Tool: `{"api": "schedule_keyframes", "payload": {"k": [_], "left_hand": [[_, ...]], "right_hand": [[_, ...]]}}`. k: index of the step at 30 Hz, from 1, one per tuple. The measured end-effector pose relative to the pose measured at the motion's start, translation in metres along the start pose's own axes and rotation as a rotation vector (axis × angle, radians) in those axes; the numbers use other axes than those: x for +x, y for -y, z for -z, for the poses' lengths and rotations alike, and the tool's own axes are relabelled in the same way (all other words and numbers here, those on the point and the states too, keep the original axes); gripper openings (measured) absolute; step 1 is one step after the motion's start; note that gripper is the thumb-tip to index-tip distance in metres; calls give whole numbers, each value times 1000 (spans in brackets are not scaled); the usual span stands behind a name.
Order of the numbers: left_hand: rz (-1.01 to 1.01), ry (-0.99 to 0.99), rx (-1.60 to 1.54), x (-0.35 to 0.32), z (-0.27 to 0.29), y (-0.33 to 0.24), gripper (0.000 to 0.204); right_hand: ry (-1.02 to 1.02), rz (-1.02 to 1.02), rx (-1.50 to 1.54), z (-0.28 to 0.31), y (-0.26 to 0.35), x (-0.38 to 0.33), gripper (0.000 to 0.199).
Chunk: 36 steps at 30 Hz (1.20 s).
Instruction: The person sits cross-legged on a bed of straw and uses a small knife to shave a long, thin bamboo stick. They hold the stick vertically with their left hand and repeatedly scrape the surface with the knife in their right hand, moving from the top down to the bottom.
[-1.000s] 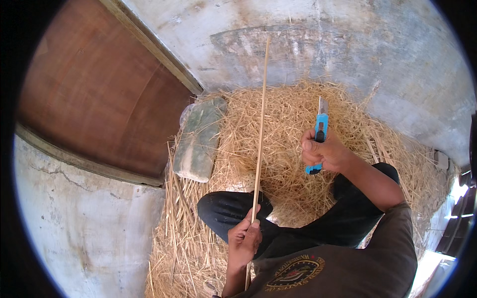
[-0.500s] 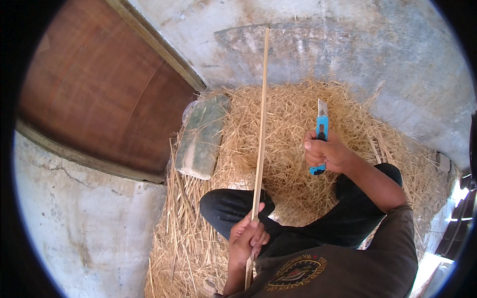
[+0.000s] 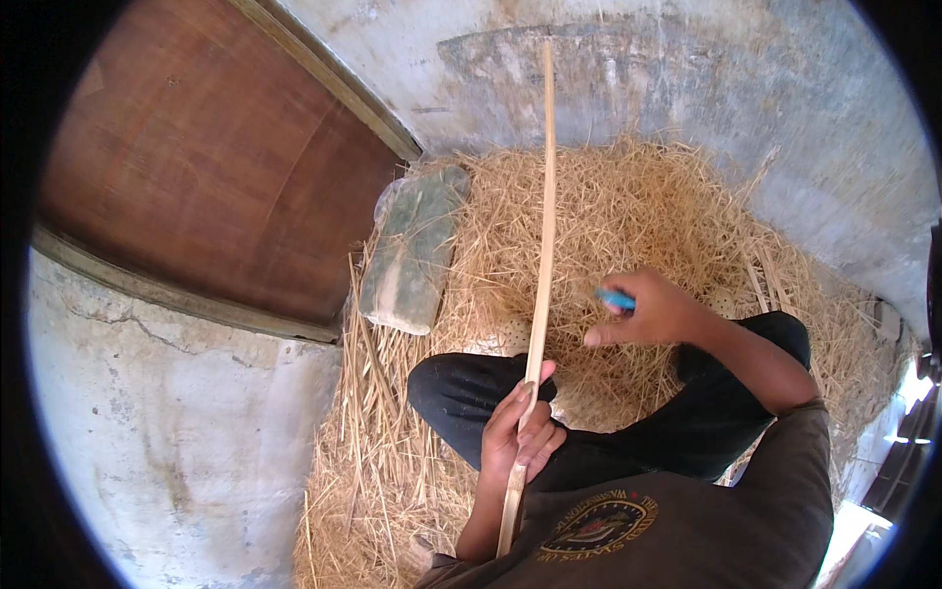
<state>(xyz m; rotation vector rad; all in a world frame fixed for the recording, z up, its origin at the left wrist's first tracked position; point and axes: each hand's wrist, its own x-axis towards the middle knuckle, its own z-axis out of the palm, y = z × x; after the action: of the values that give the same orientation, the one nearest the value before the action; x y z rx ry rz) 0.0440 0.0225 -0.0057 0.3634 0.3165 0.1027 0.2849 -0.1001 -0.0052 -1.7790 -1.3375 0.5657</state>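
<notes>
Bamboo strip (image 3: 541, 255): long and thin, gripped near its lower end by the left hand (image 3: 518, 438), fingers closed around it above the person's dark-trousered knee, the strip rising away over the straw pile (image 3: 648, 216). Right hand (image 3: 653, 309), further out, is closed on a blue utility knife (image 3: 615, 298), just beside the strip. Beyond, a grey-green stone slab (image 3: 412, 250) lies against the wooden door (image 3: 206, 167).
</notes>
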Motion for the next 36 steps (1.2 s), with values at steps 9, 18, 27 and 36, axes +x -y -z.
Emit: {"api": "schedule_keyframes", "payload": {"k": [9, 18, 27, 36], "left_hand": [[-76, -95, 710, 4, -22, 3, 37], [-117, -105, 916, 9, -31, -1, 35], [-109, -139, 953, 7, -36, -3, 38], [59, -135, 869, -16, -29, 14, 32]], "right_hand": [[-211, 207, -584, -28, 2, -10, 63], [-350, 304, -723, -16, -15, 5, 69], [-377, 225, -796, 1, -31, 25, 67], [-634, -506, -647, 106, -95, 48, 58]]}}
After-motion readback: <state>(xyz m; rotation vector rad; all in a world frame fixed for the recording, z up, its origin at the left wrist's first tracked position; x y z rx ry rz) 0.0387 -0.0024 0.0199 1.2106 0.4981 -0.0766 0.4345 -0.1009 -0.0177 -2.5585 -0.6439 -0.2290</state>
